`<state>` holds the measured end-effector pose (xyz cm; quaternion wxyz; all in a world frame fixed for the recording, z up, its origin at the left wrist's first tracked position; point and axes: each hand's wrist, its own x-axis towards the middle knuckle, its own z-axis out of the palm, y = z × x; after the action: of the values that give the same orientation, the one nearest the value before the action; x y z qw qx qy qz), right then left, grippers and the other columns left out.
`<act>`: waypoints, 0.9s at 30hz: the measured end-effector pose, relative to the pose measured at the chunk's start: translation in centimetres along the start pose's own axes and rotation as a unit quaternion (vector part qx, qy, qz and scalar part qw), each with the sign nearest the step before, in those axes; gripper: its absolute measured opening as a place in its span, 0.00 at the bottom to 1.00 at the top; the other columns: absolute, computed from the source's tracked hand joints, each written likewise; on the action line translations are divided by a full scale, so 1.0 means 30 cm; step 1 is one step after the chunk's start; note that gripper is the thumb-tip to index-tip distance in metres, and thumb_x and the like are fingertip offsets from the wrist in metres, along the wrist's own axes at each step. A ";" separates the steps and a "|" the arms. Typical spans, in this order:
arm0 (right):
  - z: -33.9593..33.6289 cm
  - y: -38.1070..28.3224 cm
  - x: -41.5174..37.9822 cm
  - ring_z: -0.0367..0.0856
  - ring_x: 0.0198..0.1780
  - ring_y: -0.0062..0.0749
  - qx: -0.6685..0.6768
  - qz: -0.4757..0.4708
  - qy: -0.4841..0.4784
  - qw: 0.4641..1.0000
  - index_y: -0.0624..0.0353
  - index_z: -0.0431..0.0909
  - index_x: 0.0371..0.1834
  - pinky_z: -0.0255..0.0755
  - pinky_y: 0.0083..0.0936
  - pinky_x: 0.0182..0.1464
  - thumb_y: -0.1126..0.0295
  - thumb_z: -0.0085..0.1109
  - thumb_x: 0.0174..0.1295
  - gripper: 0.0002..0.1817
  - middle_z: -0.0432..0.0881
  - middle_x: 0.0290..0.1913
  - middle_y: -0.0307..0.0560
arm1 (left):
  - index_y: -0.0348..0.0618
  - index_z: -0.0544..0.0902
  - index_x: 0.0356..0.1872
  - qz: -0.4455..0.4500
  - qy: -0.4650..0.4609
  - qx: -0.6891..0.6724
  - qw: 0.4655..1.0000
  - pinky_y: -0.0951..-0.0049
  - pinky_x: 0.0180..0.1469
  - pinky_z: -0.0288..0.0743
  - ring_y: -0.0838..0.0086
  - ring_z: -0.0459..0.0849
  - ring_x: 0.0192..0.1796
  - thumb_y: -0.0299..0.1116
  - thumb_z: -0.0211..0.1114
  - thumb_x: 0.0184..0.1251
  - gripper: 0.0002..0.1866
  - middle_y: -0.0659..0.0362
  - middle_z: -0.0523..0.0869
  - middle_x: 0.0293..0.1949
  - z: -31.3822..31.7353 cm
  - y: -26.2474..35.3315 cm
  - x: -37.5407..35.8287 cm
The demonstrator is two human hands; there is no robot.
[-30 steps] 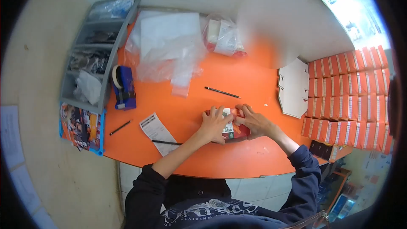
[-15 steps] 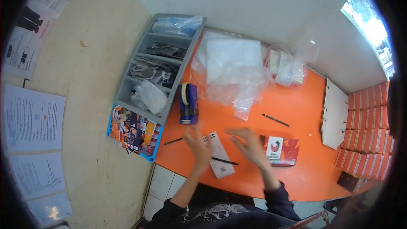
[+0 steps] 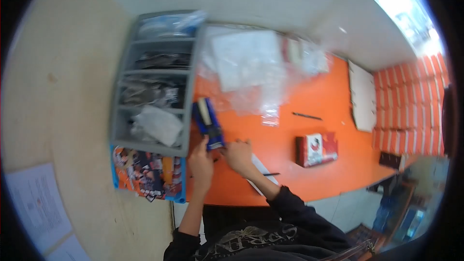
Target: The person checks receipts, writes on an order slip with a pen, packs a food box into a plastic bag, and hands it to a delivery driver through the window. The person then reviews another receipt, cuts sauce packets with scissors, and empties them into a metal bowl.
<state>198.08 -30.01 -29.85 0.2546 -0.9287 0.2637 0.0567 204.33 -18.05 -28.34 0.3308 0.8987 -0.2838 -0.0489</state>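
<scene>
A blue tape dispenser with a pale roll of tape stands on the orange table beside the grey divided tray. My left hand is at its near left corner, fingers closed against the edge. At the near right corner, my right hand has its fingers curled in. Whether a strip of tape is between those fingers is blurred. Under my right wrist lies a white printed slip, partly covered, with a black pen across it.
The grey tray holds bagged items. Below it is a blue-edged printed board. Clear plastic bags lie at the back. A red box, a pencil, a white folded carton and stacked orange-white boxes are to the right.
Both hands have come from over the slip to the near end of the tape dispenser, and their fingers have closed. The view has turned and shifted.
</scene>
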 end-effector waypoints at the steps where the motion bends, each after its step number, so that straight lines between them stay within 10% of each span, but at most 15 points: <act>1: 0.006 0.042 -0.015 0.80 0.26 0.46 -0.095 -0.034 0.016 0.995 0.56 0.82 0.23 0.67 0.39 0.33 0.52 0.55 0.58 0.19 0.80 0.21 0.52 | 0.39 0.75 0.54 -0.024 -0.025 0.024 0.999 0.60 0.42 0.74 0.54 0.79 0.42 0.20 0.61 0.51 0.24 0.49 0.77 0.40 -0.025 0.035 0.005; 3: -0.074 0.119 -0.080 0.80 0.27 0.47 -0.047 0.025 0.000 0.999 0.56 0.81 0.22 0.67 0.39 0.33 0.51 0.55 0.58 0.20 0.80 0.21 0.52 | 0.39 0.75 0.54 -0.014 -0.072 0.035 0.997 0.60 0.44 0.74 0.54 0.78 0.45 0.20 0.61 0.51 0.24 0.48 0.76 0.44 -0.044 0.158 0.002; 5: -0.312 0.215 -0.194 0.83 0.38 0.40 0.151 0.116 -0.029 0.981 0.62 0.82 0.32 0.72 0.35 0.38 0.55 0.52 0.63 0.19 0.84 0.31 0.51 | 0.39 0.74 0.51 0.035 0.132 0.032 0.990 0.58 0.52 0.71 0.52 0.72 0.55 0.21 0.63 0.49 0.23 0.46 0.70 0.52 0.003 0.257 -0.034; 7: -0.297 0.519 -0.453 0.82 0.38 0.33 0.440 0.151 0.159 0.871 0.64 0.81 0.37 0.73 0.28 0.41 0.59 0.51 0.65 0.17 0.85 0.33 0.48 | 0.42 0.75 0.39 0.054 -0.106 -0.223 0.967 0.41 0.63 0.50 0.47 0.58 0.66 0.31 0.70 0.45 0.18 0.46 0.63 0.63 0.135 0.514 -0.087; 8: -0.433 0.582 -0.561 0.64 0.15 0.12 0.429 0.291 0.155 0.841 0.57 0.76 0.31 0.54 0.15 0.17 0.61 0.49 0.68 0.13 0.68 0.14 0.29 | 0.44 0.75 0.40 0.171 -0.170 -0.147 0.959 0.35 0.61 0.49 0.46 0.57 0.66 0.34 0.72 0.41 0.21 0.46 0.61 0.65 0.207 0.665 -0.107; 10: -0.474 0.748 -0.736 0.55 0.14 0.07 0.568 0.377 0.158 0.714 0.56 0.76 0.30 0.47 0.12 0.15 0.61 0.50 0.68 0.13 0.59 0.11 0.27 | 0.49 0.76 0.41 0.332 -0.255 -0.026 0.908 0.28 0.57 0.47 0.43 0.56 0.65 0.37 0.75 0.36 0.25 0.45 0.56 0.68 0.374 0.881 -0.126; 18: -0.305 0.922 -0.630 0.61 0.15 0.17 0.375 0.413 0.230 0.797 0.62 0.73 0.17 0.53 0.23 0.18 0.52 0.67 0.54 0.24 0.67 0.12 0.31 | 0.57 0.72 0.49 0.331 -0.317 0.092 0.884 0.46 0.48 0.59 0.46 0.62 0.56 0.45 0.77 0.24 0.40 0.44 0.61 0.62 0.677 0.952 -0.104; 24: -0.264 0.960 -0.612 0.69 0.39 0.24 0.343 0.190 0.542 0.743 0.61 0.75 0.49 0.67 0.21 0.38 0.73 0.66 0.51 0.20 0.67 0.39 0.42 | 0.57 0.69 0.51 0.228 -0.540 -0.007 0.810 0.50 0.51 0.60 0.45 0.60 0.58 0.48 0.77 0.28 0.41 0.45 0.64 0.57 0.654 0.966 0.125; 27: -0.479 0.934 -0.627 0.70 0.37 0.32 0.152 0.265 0.274 0.912 0.56 0.78 0.49 0.67 0.23 0.40 0.81 0.61 0.49 0.21 0.67 0.37 0.44 | 0.55 0.68 0.55 0.338 -0.297 -0.071 0.890 0.45 0.56 0.58 0.45 0.58 0.62 0.53 0.77 0.30 0.44 0.46 0.66 0.55 0.480 0.935 0.104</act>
<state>167.07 -49.04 -25.34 0.2859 -0.7541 0.5648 -0.1751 189.57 -45.27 -21.75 0.2902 0.6664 -0.6510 -0.2186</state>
